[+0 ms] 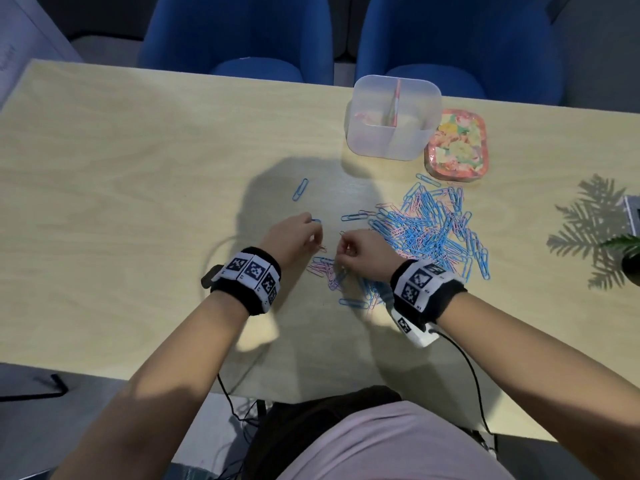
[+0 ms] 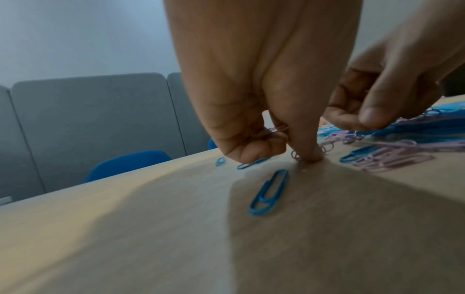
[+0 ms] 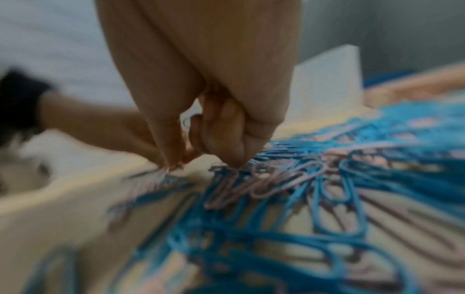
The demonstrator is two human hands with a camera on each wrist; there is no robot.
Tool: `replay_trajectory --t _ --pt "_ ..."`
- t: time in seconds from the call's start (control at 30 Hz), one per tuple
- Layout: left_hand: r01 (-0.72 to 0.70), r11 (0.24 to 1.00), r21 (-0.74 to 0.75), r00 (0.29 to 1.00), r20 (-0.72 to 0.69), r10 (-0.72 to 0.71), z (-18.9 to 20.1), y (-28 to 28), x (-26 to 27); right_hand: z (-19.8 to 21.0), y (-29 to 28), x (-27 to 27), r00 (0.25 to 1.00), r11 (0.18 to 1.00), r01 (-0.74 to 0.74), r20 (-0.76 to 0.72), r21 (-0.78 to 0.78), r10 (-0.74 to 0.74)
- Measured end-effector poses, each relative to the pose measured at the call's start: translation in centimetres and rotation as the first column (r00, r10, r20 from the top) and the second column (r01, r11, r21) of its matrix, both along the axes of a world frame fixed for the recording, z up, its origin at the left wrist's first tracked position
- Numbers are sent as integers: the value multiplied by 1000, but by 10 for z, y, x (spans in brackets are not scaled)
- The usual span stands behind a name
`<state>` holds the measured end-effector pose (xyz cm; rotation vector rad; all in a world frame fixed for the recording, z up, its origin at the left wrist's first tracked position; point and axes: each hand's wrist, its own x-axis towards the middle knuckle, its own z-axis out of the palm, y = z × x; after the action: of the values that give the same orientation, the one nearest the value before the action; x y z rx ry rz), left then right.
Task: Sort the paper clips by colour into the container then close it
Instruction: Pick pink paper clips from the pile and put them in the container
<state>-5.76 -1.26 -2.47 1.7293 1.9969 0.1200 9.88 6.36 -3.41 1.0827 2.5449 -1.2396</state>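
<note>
Pink clips at your fingertips, container up and to the right.

Your left hand curls round a few pink clips, forefinger pressed to the surface; your right hand seems to pinch a pink one, though its wrist view is blurred. The mixed pile lies right of centre, and the open container sits in the upper right of the frame, nearer your right hand.
</note>
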Motion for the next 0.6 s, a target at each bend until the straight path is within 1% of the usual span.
replay_trajectory --t 0.03,0.07,0.1,0.13,0.2,0.27,0.3,0.37,0.4,0.43,0.53,0.57,0.6 --pt "6 1000 -6 1000 -4 -6 -1 -1 0 -2 -2 0 998 997 -52 49 63 49" --pt "10 1000 -2 1000 7 -10 -2 -3 0 -4 -4 0 995 991 -75 75 109 67" --pt "5 1000 8 999 34 -5 -3 -4 -1 -5 -4 0 995 989 -60 90 137 48" --pt "-14 1000 25 997 76 12 -3 -6 -2 -5 -3 0 997 987 -20 79 156 7" --pt "-108 993 51 979 180 97 -1 -11 -4 -1 3 1 992 980 94 64 177 -106" --pt "-215 976 39 931 308 193 0 -15 -8 2 10 4 982 968 170 52 185 -182" --pt "-257 966 12 892 388 233 0 -17 -9 4 11 6 981 967 171 53 190 -184" --pt "-310 949 -61 787 544 292 0 -20 -11 9 6 6 991 973 99 71 208 -116" --pt "-320 943 -91 745 591 310 1 -21 -10 12 0 6 994 977 43 91 208 -63" --pt "-327 938 -117 717 615 327 3 -21 -9 13 -8 4 993 979 -11 118 204 -13" --pt "-362 917 -168 678 627 383 6 -19 -6 12 -30 0 983 967 -104 169 233 65" --pt "-371 911 -181 681 614 399 5 -20 -7 10 -33 -2 985 962 -103 163 251 63" --pt "-368 911 -184 700 590 402 3 -21 -7 8 -35 -3 988 960 -88 149 265 49"
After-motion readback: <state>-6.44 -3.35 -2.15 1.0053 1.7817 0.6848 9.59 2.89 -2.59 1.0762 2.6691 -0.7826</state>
